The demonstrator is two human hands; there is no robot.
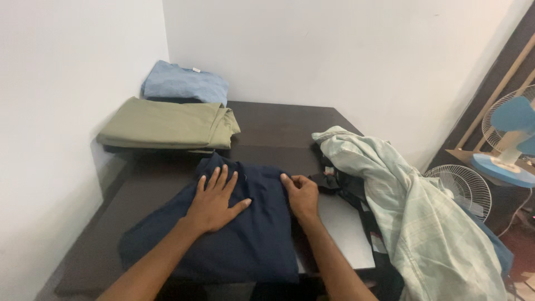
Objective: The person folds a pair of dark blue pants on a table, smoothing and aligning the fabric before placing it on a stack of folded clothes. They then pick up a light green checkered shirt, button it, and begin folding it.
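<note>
Pressing flat on the navy garment (239, 239), the left hand (214, 203) lies palm down with fingers spread, holding nothing, seemingly to pin the cloth. The right hand (302, 196) curls its fingers over the garment's right edge, apparently pinching the fabric there. The garment lies at the near middle of the dark table (278, 125). An olive folded piece (167, 125) and a blue folded piece (184, 83) sit stacked apart at the far left corner; a pale green checked cloth (407, 206) drapes off the right side.

On the dark table (267, 125) lie two folded garments, olive (167, 124) and blue (184, 83), one navy garment (251, 239), one pale green heap (412, 212); beside it stand two fans (512, 134).
</note>
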